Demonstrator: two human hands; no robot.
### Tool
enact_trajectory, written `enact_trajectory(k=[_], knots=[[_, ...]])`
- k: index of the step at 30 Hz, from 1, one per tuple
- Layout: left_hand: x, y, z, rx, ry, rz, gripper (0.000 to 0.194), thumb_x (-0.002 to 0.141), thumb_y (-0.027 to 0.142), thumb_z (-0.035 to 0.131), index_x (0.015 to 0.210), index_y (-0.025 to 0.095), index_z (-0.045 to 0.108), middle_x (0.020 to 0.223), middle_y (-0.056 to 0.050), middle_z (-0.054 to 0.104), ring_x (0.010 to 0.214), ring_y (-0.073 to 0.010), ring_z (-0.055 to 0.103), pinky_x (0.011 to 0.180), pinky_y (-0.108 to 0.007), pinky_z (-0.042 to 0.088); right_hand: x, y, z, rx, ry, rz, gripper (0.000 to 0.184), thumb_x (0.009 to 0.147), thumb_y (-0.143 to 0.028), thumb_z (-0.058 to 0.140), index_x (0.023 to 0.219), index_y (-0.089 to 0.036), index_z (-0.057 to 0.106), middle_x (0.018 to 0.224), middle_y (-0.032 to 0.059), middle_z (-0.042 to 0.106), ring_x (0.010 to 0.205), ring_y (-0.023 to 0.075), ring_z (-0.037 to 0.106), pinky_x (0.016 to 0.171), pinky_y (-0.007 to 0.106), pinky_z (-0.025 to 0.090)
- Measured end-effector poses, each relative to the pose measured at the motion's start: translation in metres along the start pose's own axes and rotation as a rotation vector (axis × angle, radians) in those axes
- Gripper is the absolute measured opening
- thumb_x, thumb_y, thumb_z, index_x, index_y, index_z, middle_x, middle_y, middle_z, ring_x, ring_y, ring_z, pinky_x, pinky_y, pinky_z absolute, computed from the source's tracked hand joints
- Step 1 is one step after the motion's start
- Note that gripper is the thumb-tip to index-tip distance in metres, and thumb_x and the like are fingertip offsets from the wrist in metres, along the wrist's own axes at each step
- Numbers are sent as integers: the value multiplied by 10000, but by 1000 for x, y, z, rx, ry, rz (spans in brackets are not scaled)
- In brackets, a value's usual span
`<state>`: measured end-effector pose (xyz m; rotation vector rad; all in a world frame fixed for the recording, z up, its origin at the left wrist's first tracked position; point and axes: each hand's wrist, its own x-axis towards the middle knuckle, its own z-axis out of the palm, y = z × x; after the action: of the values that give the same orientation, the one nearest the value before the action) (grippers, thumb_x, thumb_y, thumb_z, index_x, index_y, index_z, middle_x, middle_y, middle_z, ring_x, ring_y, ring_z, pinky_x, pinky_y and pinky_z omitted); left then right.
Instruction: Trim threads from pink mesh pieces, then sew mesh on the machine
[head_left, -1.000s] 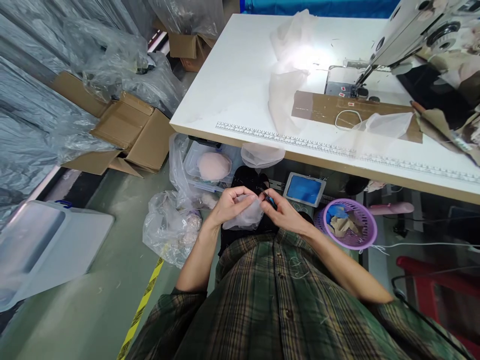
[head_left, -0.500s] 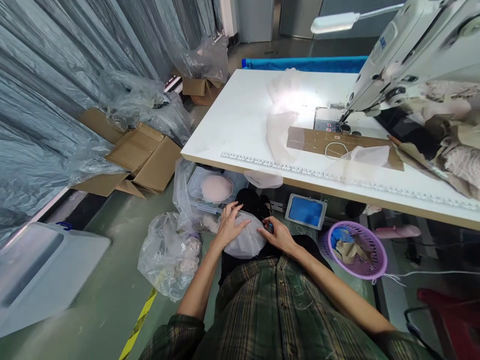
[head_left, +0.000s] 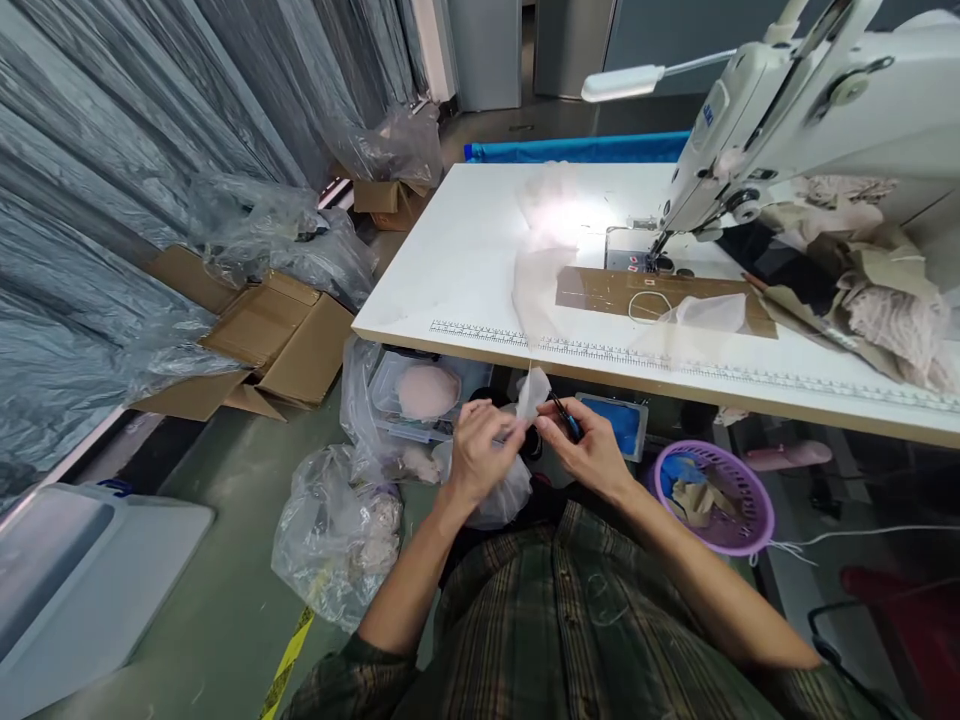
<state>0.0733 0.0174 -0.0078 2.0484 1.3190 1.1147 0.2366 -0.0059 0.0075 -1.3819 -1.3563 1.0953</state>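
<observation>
My left hand pinches a piece of sheer white fabric, lifted just below the front edge of the table. More of this thin fabric seems to hang down over my lap, partly behind the left wrist. My right hand is closed around a slim black tool with a blue part, which looks like thread snips. Its thumb and fingertips come up against the right side of the fabric. Whether the blades are apart cannot be made out.
A white sewing table with a sewing machine stands ahead. Underneath are a clear plastic bin and a blue-screened tablet. A purple basket sits right; a plastic bag and cardboard box lie left.
Both hands have risen from my lap toward the table edge. The left, earlier spread over the fabric, now pinches part of it upward. In the right hand, the snips show more clearly.
</observation>
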Motion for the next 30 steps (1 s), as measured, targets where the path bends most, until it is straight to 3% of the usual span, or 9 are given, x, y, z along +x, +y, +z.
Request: enact_trajectory(k=[2, 5, 6, 10, 13, 16, 19, 23, 30], knots=[[-19, 13, -6, 160, -123, 215, 151, 879, 210, 575, 736, 211, 622, 655, 9, 624, 660, -145, 589, 940, -402, 446, -2, 0, 4, -24, -6, 72, 352, 818, -514, 645, 857, -165, 626, 662, -6, 567, 535, 105, 419, 490, 229, 362], [-35, 21, -17, 165, -259, 319, 89, 871, 221, 578, 800, 219, 632, 676, -2, 618, 674, -159, 587, 911, -413, 446, -10, 2, 7, -97, -44, 94, 303, 848, -459, 600, 762, -168, 618, 621, -11, 542, 548, 113, 433, 527, 237, 365], [-37, 21, -21, 113, -254, 297, 67, 851, 278, 613, 841, 216, 636, 714, -16, 623, 710, -175, 594, 887, -415, 453, -15, 3, 7, -106, -82, 77, 285, 872, -429, 566, 773, -169, 630, 628, -8, 551, 564, 119, 449, 546, 239, 373], [-27, 10, -34, -131, -162, 58, 418, 818, 495, 598, 1077, 170, 636, 1067, -129, 604, 1016, -276, 580, 901, -437, 464, -34, 2, 0, -40, -336, -52, 233, 904, -312, 501, 902, -166, 683, 726, 8, 621, 631, 127, 504, 608, 237, 405], [-15, 3, -35, -343, -380, -66, 453, 882, 535, 483, 1089, 177, 666, 1240, -147, 565, 1167, -304, 539, 997, -457, 425, -44, 0, -3, -16, -423, -108, 207, 887, -266, 521, 895, -160, 698, 706, 0, 616, 601, 112, 487, 592, 225, 395], [-13, 0, -27, -610, -579, -166, 378, 866, 526, 552, 927, 184, 699, 1169, -129, 634, 1096, -277, 601, 968, -423, 454, -47, 1, -5, -16, -433, -81, 214, 898, -285, 525, 876, -158, 696, 645, -18, 565, 564, 100, 429, 562, 220, 368], [-20, -1, -19, -735, -522, -301, 280, 816, 455, 675, 806, 175, 665, 981, -97, 687, 945, -222, 650, 876, -364, 498, -45, 3, -8, -12, -452, -18, 269, 919, -375, 531, 847, -158, 672, 661, -19, 542, 590, 107, 429, 575, 227, 364], [-28, -2, -21, -629, -432, -484, 290, 798, 444, 709, 795, 158, 662, 783, -42, 676, 717, -145, 613, 682, -263, 499, -36, 10, -14, -25, -411, 87, 499, 997, -526, 333, 837, -156, 627, 681, -2, 533, 607, 122, 453, 583, 246, 362], [-28, -4, -26, -550, -408, -486, 301, 808, 451, 691, 855, 154, 709, 869, -71, 722, 791, -172, 642, 751, -285, 511, -13, 20, -2, -93, -428, 41, 553, 989, -597, 302, 780, -172, 589, 629, -14, 508, 567, 119, 440, 571, 251, 331]])
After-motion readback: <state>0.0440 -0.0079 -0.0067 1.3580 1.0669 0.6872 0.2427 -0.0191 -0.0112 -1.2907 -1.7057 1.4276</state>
